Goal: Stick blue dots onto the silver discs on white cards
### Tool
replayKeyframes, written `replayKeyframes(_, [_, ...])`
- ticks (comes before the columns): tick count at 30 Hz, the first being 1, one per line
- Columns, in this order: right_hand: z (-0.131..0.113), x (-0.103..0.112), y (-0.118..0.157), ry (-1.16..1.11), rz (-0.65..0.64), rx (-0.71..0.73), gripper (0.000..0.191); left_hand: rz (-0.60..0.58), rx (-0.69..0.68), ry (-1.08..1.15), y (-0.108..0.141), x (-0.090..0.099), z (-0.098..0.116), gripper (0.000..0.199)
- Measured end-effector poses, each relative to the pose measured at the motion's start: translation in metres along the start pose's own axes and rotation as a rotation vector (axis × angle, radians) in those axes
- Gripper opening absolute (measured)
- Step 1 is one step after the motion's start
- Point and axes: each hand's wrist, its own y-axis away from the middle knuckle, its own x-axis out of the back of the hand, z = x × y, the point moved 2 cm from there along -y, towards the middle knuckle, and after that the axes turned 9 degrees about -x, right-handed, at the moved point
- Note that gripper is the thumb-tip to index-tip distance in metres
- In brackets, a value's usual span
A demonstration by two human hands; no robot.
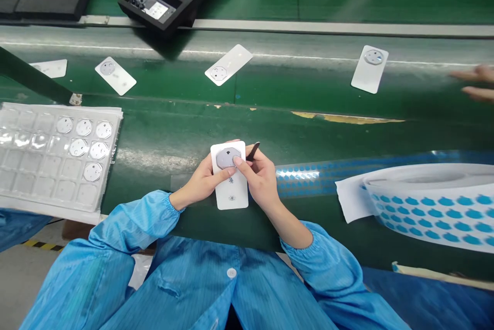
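Between my hands is a white phone-sized panel (pixel 238 196) with rounded corners. Near its top sits a grey, roughly round piece (pixel 225 159) with a small dark hole. My left hand (pixel 204 179) grips the panel's left side, thumb over the front, fingers hidden behind. With its thumb on the grey piece, my right hand (pixel 259 174) holds the panel's right side. A thin dark tool, perhaps tweezers (pixel 253 151), pokes up from between my right fingers; its other end is hidden.
At left lies a clear plastic tray (pixel 50 157) with several round pieces. Similar white panels (pixel 228 66) lie on the green conveyor belt (pixel 293 77). Beyond is a black foam tray (pixel 165 16). A strip of blue stickers (pixel 432 211) curls at right. Another person's hand (pixel 476 83) shows at far right.
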Motion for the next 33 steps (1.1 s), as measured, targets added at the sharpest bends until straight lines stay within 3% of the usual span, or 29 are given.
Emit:
replayKeyframes(5, [0.004, 0.0, 0.0, -0.014, -0.028, 0.046, 0.038, 0.091, 0.018, 0.047, -0.002, 0.001, 0.001, 0.071])
replayKeyframes(8, [0.007, -0.002, 0.001, -0.005, -0.136, 0.064, 0.029, 0.247, 0.049, 0.124, -0.006, 0.007, 0.004, 0.063])
replayKeyframes(10, [0.008, -0.005, 0.002, 0.028, -0.177, 0.085, 0.035, 0.35, 0.04, 0.105, -0.009, 0.013, 0.008, 0.06])
replayKeyframes(15, [0.008, -0.015, 0.007, 0.144, -0.238, 0.094, 0.032, 0.576, -0.075, 0.046, -0.023, 0.027, 0.026, 0.064])
replayKeyframes(18, [0.008, -0.012, 0.004, 0.162, -0.212, 0.094, 0.047, 0.519, -0.062, 0.059, -0.049, 0.031, 0.033, 0.073])
replayKeyframes(20, [0.006, 0.004, -0.011, 0.154, -0.117, 0.086, 0.046, 0.361, -0.055, 0.043, -0.079, 0.036, 0.037, 0.077])
replayKeyframes(22, [0.0, 0.031, -0.038, 0.141, 0.003, 0.084, 0.043, 0.235, -0.127, -0.128, -0.117, 0.046, 0.044, 0.077])
replayKeyframes(25, [-0.016, 0.088, -0.097, 0.111, 0.246, 0.112, 0.043, 0.28, -0.243, -0.83, -0.18, 0.062, 0.055, 0.075])
replayKeyframes(27, [-0.031, 0.126, -0.137, 0.133, 0.382, 0.057, 0.035, 0.335, -0.165, -1.306, -0.217, 0.066, 0.057, 0.076])
replayKeyframes(29, [-0.045, 0.157, -0.167, 0.241, 0.46, 0.001, 0.028, 0.359, 0.0, -1.566, -0.246, 0.064, 0.056, 0.083])
replayKeyframes(33, [-0.061, 0.192, -0.184, 0.417, 0.604, -0.024, 0.031, 0.399, 0.204, -1.594, -0.281, 0.058, 0.056, 0.101])
